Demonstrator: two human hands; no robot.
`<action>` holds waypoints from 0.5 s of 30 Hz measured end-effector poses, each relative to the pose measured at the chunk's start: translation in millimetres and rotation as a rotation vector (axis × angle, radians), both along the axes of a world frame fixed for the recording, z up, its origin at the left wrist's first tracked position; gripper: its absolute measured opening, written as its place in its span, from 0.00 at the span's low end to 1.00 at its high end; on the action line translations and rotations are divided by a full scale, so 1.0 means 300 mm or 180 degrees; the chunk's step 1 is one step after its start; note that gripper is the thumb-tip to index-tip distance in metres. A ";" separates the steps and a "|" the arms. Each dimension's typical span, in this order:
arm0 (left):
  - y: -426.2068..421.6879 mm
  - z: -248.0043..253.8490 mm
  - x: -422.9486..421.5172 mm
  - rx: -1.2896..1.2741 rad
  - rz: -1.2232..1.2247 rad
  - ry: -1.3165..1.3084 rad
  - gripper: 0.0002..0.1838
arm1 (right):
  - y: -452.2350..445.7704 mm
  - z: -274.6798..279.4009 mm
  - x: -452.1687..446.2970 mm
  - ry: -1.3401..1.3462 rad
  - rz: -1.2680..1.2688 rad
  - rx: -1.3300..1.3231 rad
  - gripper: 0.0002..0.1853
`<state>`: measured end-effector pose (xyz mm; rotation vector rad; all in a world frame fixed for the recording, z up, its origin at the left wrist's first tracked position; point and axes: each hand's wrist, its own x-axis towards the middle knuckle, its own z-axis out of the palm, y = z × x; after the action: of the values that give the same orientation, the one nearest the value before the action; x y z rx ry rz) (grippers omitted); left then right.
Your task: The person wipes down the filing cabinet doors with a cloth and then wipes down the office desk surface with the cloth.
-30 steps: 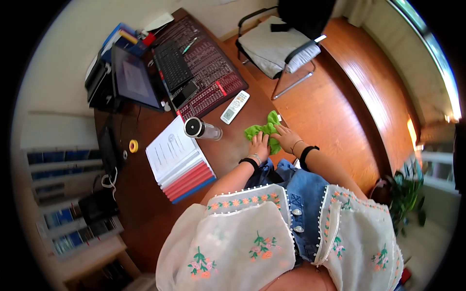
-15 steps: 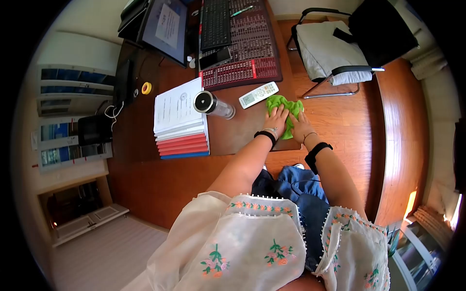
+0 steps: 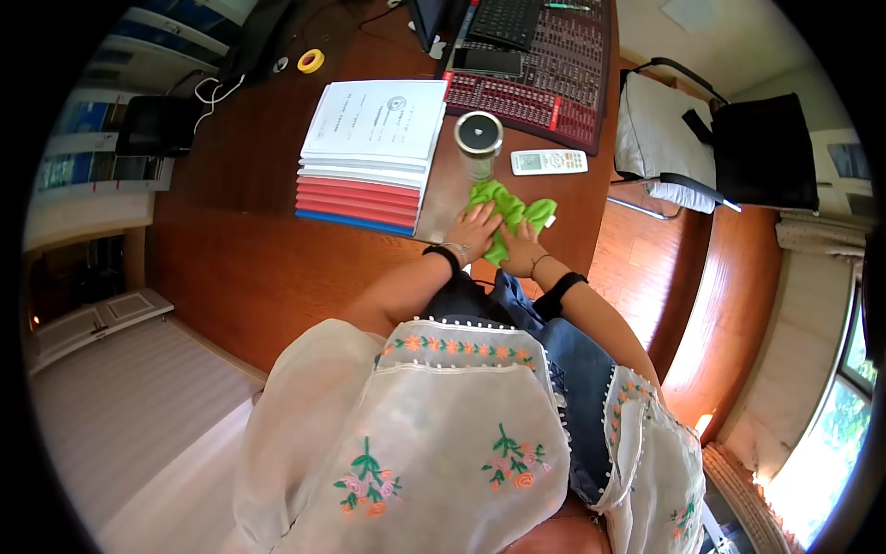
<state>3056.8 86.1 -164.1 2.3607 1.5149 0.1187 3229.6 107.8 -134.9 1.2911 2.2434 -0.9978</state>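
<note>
A crumpled green cloth (image 3: 499, 198) lies on the wooden desk (image 3: 577, 226) near its front edge. My left hand (image 3: 473, 231) rests on the cloth's left part, fingers spread and pressing on it. On the cloth's lower right part lies my right hand (image 3: 522, 247), its fingers also apart. Just beyond the cloth stands a clear bottle with a silver and black lid (image 3: 479, 135). A white remote control (image 3: 549, 162) is to the right of the bottle. To the left sits a stack of papers and red folders (image 3: 369, 138).
A keyboard (image 3: 504, 22), a phone (image 3: 487, 62) and a dark red printed mat (image 3: 572, 83) are at the back of the desk. Yellow tape (image 3: 311, 61) lies farther left. A chair with a pale cushion (image 3: 660, 129) stands to the right.
The view has swung right and down. My hands and the green cloth have moved left along the desk, closer to the bottle and the stack of papers.
</note>
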 end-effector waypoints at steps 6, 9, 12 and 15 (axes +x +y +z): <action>0.044 0.002 -0.159 0.0205 0.0532 0.0087 0.30 | 0.102 0.050 -0.198 0.0382 0.0127 -0.0129 0.44; 0.068 -0.005 -0.165 0.0092 0.0490 -0.0029 0.29 | 0.132 0.087 -0.241 0.0048 0.0109 -0.0101 0.43; 0.072 0.002 -0.166 0.0035 0.0372 0.0050 0.29 | 0.139 0.084 -0.204 0.0181 0.0358 -0.0077 0.42; 0.048 0.013 -0.167 -0.0029 0.0343 0.0246 0.30 | 0.148 0.042 -0.197 0.0206 0.0476 -0.0074 0.36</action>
<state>3006.6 100.4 -160.2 2.3011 1.6752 0.0463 3170.5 152.2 -122.3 1.0779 2.3306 -1.0206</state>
